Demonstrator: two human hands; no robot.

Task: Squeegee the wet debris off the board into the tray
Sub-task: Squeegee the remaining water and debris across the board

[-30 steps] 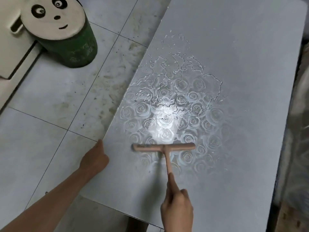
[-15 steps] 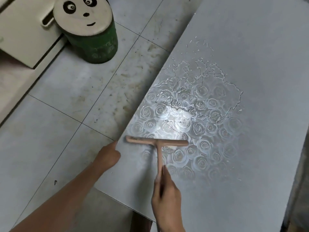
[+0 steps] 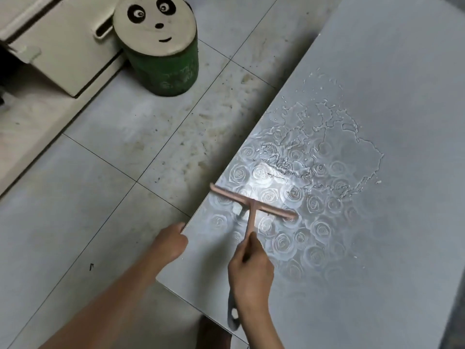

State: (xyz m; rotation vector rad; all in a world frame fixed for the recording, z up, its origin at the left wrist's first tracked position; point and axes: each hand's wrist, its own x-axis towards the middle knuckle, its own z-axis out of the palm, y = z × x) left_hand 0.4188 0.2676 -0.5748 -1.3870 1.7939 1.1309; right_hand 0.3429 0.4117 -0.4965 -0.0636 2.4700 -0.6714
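Note:
A large grey board [image 3: 377,71] lies raised over the tiled floor, with a puddle of water [image 3: 327,152] and small white specks on its left half. A pink T-shaped squeegee [image 3: 251,202] rests in the puddle's near part, its blade slanted and its left end at the board's left edge. My right hand [image 3: 251,270] grips the squeegee's handle. My left hand [image 3: 171,240] holds the board's left edge, fingers curled over it. No tray is in view.
A green stool with a panda-face seat [image 3: 158,44] stands on the dirty tiled floor [image 3: 100,172] to the left. A cream cabinet [image 3: 57,44] sits at the top left. A dark strip [image 3: 455,311] borders the board's right edge.
The squeegee has slid left toward the board's edge and its blade has turned slanted. The view has shifted left. My left hand still holds the edge.

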